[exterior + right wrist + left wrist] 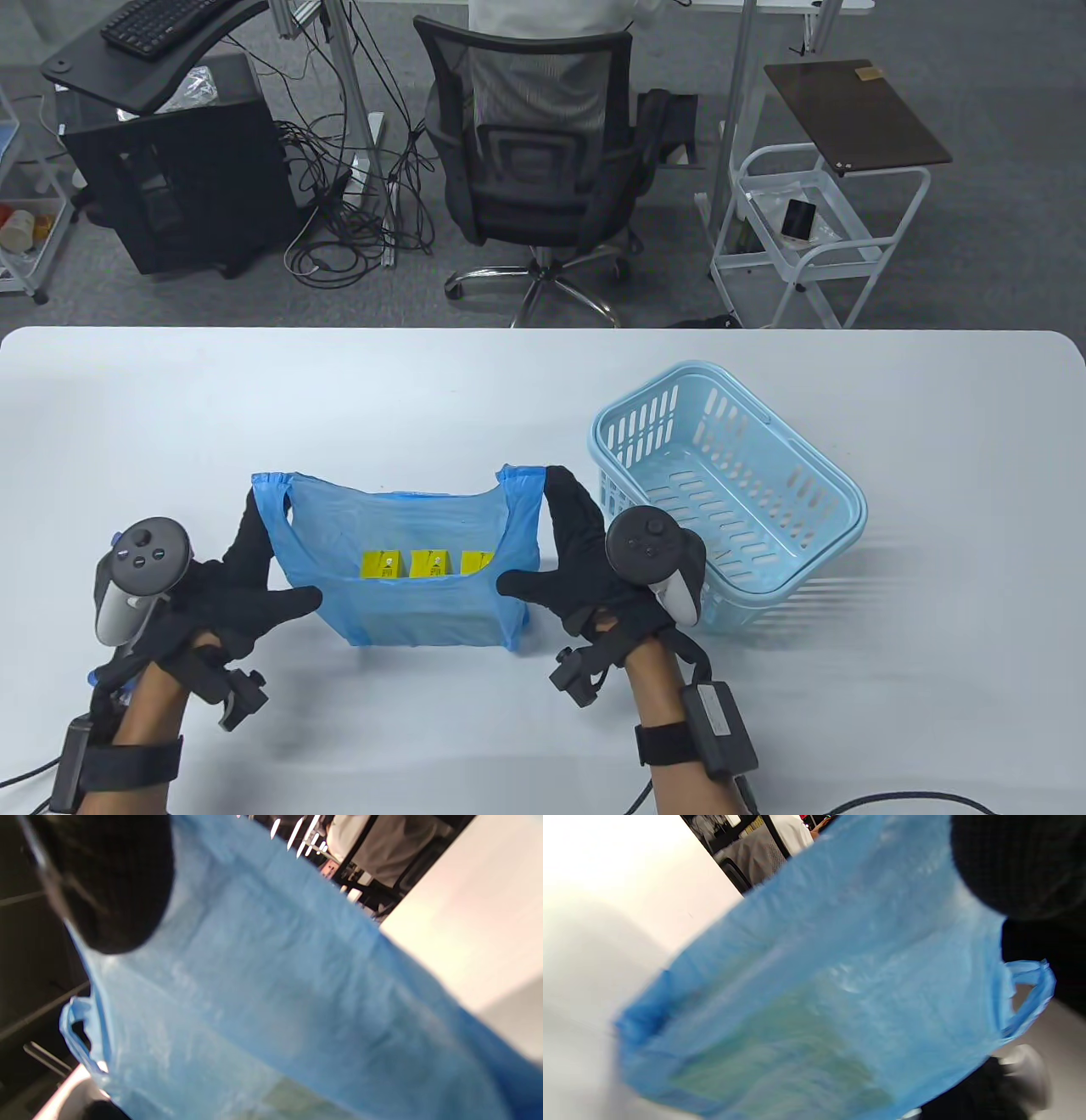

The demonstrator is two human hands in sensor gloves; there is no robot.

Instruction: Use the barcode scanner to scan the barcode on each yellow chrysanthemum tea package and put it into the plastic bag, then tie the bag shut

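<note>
The blue plastic bag (424, 560) is standing on the white table (170, 407), directly between the two hands, with its mouth spread wide. Three yellow chrysanthemum tea packages (428, 564) are sitting side by side inside it, showing just above the near edge of the bag.

The left hand (229, 586) is gripping the bag's left side, its fingers running up behind the left handle (270, 488) while the thumb is pressing against the front wall. The right hand (577, 569) is mirroring it on the right side, fingers reaching up along the right handle (519, 477) and thumb pointing inward against the front of the bag.

Both wrist views are blurred, filled with blue plastic and dark glove.

A light blue basket (730, 492) is lying just to the right of the right hand, tilted on the table
</note>
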